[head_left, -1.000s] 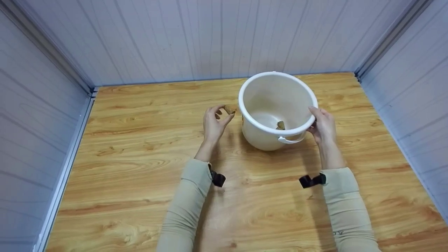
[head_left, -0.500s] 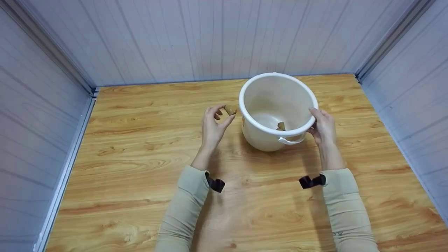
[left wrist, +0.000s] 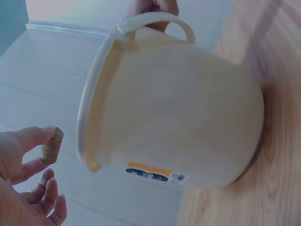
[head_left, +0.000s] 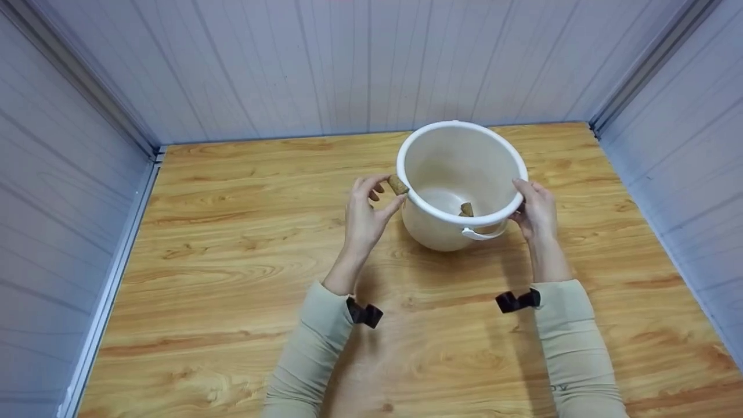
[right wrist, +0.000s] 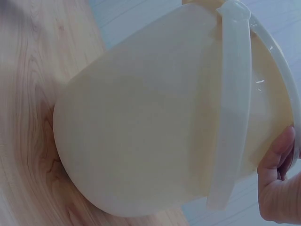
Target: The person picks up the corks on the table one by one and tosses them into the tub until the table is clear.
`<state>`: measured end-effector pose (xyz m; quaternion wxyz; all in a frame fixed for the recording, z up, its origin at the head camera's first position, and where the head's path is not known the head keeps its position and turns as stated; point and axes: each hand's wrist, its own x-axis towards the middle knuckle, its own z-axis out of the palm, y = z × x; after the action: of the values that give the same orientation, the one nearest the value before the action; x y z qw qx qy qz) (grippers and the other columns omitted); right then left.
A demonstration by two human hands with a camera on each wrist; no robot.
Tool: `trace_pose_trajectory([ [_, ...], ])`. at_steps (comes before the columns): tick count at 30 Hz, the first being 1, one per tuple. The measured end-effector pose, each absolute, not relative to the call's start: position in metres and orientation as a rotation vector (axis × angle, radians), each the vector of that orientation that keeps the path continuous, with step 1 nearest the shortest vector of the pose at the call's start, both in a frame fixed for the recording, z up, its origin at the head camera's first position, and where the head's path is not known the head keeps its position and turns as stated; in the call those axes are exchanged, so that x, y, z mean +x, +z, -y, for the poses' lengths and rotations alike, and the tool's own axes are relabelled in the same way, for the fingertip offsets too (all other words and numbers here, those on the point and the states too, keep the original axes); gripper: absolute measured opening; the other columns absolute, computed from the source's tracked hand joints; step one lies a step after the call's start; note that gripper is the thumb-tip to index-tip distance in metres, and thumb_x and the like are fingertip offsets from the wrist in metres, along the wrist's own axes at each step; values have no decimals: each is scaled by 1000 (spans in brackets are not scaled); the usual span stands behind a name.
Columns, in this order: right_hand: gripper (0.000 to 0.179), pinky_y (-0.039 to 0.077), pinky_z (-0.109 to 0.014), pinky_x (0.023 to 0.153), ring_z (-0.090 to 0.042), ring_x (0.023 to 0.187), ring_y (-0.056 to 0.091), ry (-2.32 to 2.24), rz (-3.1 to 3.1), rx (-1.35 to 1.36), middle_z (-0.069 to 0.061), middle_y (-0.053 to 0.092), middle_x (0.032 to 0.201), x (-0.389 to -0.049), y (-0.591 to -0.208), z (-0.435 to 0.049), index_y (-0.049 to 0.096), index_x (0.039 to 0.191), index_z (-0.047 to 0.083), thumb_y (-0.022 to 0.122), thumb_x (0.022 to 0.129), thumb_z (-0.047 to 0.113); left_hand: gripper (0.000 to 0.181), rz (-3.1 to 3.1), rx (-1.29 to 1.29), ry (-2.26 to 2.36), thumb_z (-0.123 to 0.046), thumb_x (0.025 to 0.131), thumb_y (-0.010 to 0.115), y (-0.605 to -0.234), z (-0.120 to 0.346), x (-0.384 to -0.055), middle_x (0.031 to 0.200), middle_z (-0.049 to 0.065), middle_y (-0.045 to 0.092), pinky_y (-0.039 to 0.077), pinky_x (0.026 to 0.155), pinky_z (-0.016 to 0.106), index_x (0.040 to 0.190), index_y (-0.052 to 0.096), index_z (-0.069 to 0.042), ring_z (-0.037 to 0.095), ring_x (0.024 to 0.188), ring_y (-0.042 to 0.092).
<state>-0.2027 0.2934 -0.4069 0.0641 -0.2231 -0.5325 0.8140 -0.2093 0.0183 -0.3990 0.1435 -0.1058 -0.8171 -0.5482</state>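
Observation:
Between thumb and forefinger, my left hand (head_left: 365, 215) pinches a brown tapered cork (head_left: 398, 185). In the head view the cork overlaps the left side of the rim of a white plastic bucket (head_left: 432, 229); the left wrist view shows the cork (left wrist: 52, 145) outside the bucket's mouth, level with the rim. My right hand (head_left: 538, 210) grips the bucket's rim at the right, thumb on top and fingers under it. On the bucket floor lies another cork (head_left: 466, 209), partly hidden by the near wall.
The bucket's handle (head_left: 484, 233) hangs down at the front right. Wood-grain tabletop (head_left: 232, 261) spreads all around. White panel walls (head_left: 278, 69) rise at the back and both sides. A printed label (left wrist: 153, 172) is on the bucket's side.
My left hand first drew back slightly, then moved right with the cork, up to the bucket's rim. My right hand and the bucket have stayed in place.

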Motion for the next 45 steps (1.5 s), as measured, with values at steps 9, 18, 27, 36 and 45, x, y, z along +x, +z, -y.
trace_pose_trajectory([
  [9, 18, 44, -23, 40, -16, 53, 58, 2458, 1610, -683, -8, 58, 62, -203, -407, -294, 48, 74, 0, 56, 86, 11, 37, 2388, -428, -1594, -21, 74, 72, -389, -34, -205, 86, 7, 52, 38, 65, 25, 106, 62, -5, 16, 76, 46],
  [18, 18, 45, -23, 42, -17, 57, 60, 2460, 1625, -672, -10, 60, 67, -203, -407, -294, 45, 75, 1, 54, 87, 11, 37, 2377, -552, -1560, -19, 73, 73, -378, -52, -207, 84, 7, 52, 44, 67, 26, 105, 63, -5, 17, 76, 50],
  [27, 21, 44, -23, 41, -16, 55, 59, 2446, 1620, -703, -8, 58, 64, -204, -406, -294, 45, 69, 3, 54, 87, 10, 37, 2460, -568, -1486, -20, 73, 73, -368, -69, -214, 87, 5, 53, 39, 68, 19, 106, 62, -7, 14, 78, 48],
  [36, 23, 43, -23, 40, -16, 54, 57, 2441, 1621, -686, -8, 58, 64, -203, -407, -294, 44, 66, 4, 55, 86, 9, 37, 2545, -544, -1417, -23, 73, 73, -377, -81, -222, 89, 4, 53, 37, 66, 19, 106, 63, -10, 13, 79, 48],
  [45, 22, 44, -22, 40, -16, 53, 58, 2430, 1630, -676, -8, 57, 64, -203, -407, -294, 46, 68, 2, 55, 86, 10, 49, 2582, -561, -1380, -27, 73, 72, -379, -86, -224, 92, 5, 51, 36, 66, 20, 117, 57, -11, 15, 79, 48],
])
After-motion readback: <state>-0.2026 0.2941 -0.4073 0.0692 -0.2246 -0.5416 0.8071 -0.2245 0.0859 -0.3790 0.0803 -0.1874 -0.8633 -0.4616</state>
